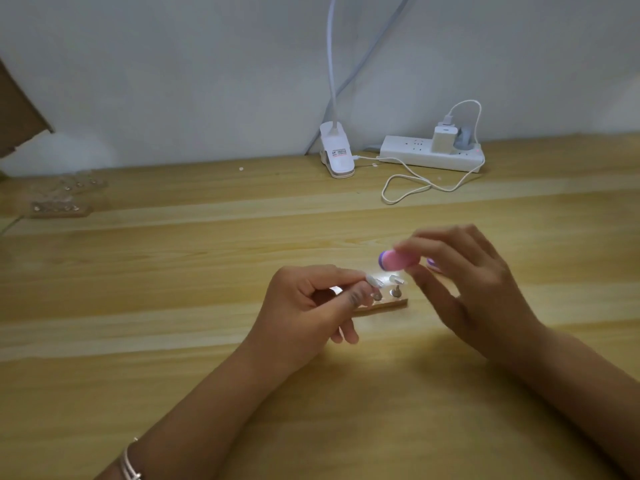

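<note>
My right hand (pixel 467 282) holds a small pink device with a purple lit tip (pixel 398 259) between thumb and fingers, a little above the table. Its light falls on a small wooden stand (pixel 384 304) carrying false nail tips on pegs (pixel 396 289). My left hand (pixel 308 310) is curled at the stand's left end and pinches a pale nail tip (pixel 373 281) between thumb and forefinger. The left part of the stand is hidden behind that hand.
On the wooden table (pixel 207 271), a white clip lamp (pixel 337 150) and a white power strip (pixel 431 154) with a plugged charger and looping cable (pixel 408 183) sit at the back against the wall. Transparent trays (pixel 62 199) lie at the far left.
</note>
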The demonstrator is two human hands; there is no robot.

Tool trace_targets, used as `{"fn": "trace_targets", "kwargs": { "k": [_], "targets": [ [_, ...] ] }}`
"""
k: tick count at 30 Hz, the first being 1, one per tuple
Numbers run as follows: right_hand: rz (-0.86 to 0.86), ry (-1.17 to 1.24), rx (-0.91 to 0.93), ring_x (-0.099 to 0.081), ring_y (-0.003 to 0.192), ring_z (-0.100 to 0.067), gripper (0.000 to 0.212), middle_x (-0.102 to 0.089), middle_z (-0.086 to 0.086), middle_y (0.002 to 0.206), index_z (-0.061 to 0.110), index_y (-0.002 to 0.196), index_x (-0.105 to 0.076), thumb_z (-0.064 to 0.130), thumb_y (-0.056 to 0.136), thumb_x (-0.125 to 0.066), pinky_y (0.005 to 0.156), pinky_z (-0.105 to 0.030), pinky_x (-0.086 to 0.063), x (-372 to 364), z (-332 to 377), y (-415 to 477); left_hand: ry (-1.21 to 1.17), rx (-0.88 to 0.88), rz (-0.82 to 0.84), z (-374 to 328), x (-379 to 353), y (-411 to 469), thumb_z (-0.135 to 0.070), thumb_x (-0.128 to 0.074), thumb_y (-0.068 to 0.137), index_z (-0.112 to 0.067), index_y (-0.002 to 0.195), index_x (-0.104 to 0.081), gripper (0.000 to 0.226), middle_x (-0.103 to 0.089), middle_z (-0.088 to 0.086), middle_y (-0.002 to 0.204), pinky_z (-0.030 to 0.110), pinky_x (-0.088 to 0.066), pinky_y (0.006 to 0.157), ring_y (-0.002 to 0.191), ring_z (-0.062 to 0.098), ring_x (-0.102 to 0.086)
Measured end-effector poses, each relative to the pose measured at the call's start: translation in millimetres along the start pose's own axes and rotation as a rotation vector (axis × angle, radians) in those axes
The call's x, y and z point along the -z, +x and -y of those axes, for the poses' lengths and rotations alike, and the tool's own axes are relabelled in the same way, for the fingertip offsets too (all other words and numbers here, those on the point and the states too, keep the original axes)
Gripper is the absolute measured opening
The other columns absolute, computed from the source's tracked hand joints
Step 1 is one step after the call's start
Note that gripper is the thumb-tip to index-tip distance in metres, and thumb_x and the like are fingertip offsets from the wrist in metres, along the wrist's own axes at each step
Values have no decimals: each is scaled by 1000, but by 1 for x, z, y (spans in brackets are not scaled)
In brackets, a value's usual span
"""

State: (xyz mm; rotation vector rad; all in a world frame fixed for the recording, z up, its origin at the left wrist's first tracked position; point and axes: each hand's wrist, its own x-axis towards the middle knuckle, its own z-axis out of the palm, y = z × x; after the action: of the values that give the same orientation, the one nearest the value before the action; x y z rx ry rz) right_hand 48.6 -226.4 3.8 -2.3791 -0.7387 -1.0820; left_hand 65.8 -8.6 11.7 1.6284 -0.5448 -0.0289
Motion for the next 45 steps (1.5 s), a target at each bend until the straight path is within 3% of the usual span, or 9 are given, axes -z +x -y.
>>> {"fn": "trace_targets", "kwargs": {
  "k": [4, 9, 12, 18, 23, 30, 35, 38, 45],
  "targets": [
    [-29, 117, 57, -60, 103, -22, 21, -66, -5, 114, 12, 120, -66, 10, 101, -58, 91, -35, -49, -10, 20, -2, 117, -107, -33, 1, -6, -1, -5, -69, 82, -20, 83, -77, 17, -69, -3, 70, 26, -49, 41, 47, 16, -66],
    [-9, 31, -47, -58, 99, -22, 20, -68, -10, 109, 3, 114, -71, 5, 96, -62, 81, -50, -55, -5, 1, 1, 168, -100, -137, 1, -7, -1, -4, -73, 85, -12, 88, -78, 10, -72, -4, 77, 20, -48, 46, 48, 15, -66],
    [-35, 138, -25, -57, 104, -17, 21, -64, -3, 114, 11, 120, -65, 11, 100, -58, 89, -39, -51, -10, 15, 0, 180, -131, -124, -2, -5, -1, -2, -72, 85, -20, 88, -77, 19, -71, -6, 77, 19, -47, 46, 50, 14, -66],
    [-30, 7, -42, -63, 96, -30, 17, -68, -9, 109, 3, 110, -71, 7, 97, -60, 82, -48, -52, -7, 5, 1, 76, -171, -163, -8, 0, 1, -2, -71, 84, -11, 89, -77, 12, -73, 2, 81, 17, -47, 47, 50, 13, -66],
    [-72, 94, 63, -57, 107, -18, 20, -59, 1, 120, 14, 122, -60, 14, 103, -56, 92, -33, -46, -12, 29, -2, 103, -210, -91, -8, 0, 0, -2, -70, 84, -13, 94, -76, 17, -72, 4, 77, 13, -47, 49, 55, 13, -66],
    [-64, -66, -198, -59, 93, -34, 19, -69, -13, 107, 1, 112, -70, 7, 97, -60, 86, -45, -47, -2, -15, -1, 100, -178, -133, -1, 1, 3, -4, -72, 85, -11, 90, -78, 10, -74, -2, 79, 17, -50, 53, 61, 11, -68],
    [-16, -77, -38, -59, 94, -30, 23, -69, -12, 110, 1, 114, -70, 11, 100, -55, 82, -47, -51, -7, -1, 0, 197, -59, -229, 9, 0, 10, -15, -79, 80, -23, 86, -79, 10, -67, -5, 89, 22, -48, 74, 84, 8, -62],
    [24, -74, -33, -54, 95, -26, 23, -70, -13, 109, 0, 114, -71, 10, 99, -56, 77, -50, -54, -11, -1, -2, 281, -46, -203, 11, -2, 10, -10, -77, 80, -22, 86, -78, 13, -68, -13, 79, 15, -41, 72, 76, 3, -60],
    [54, -50, -89, -54, 96, -28, 22, -69, -13, 109, 0, 115, -70, 8, 98, -58, 80, -49, -54, -14, -3, -4, 473, -55, -142, 8, -9, 8, -26, -68, 78, -38, 77, -66, 12, -67, -20, 76, 50, -46, 86, 84, 8, -61]
  ]
}}
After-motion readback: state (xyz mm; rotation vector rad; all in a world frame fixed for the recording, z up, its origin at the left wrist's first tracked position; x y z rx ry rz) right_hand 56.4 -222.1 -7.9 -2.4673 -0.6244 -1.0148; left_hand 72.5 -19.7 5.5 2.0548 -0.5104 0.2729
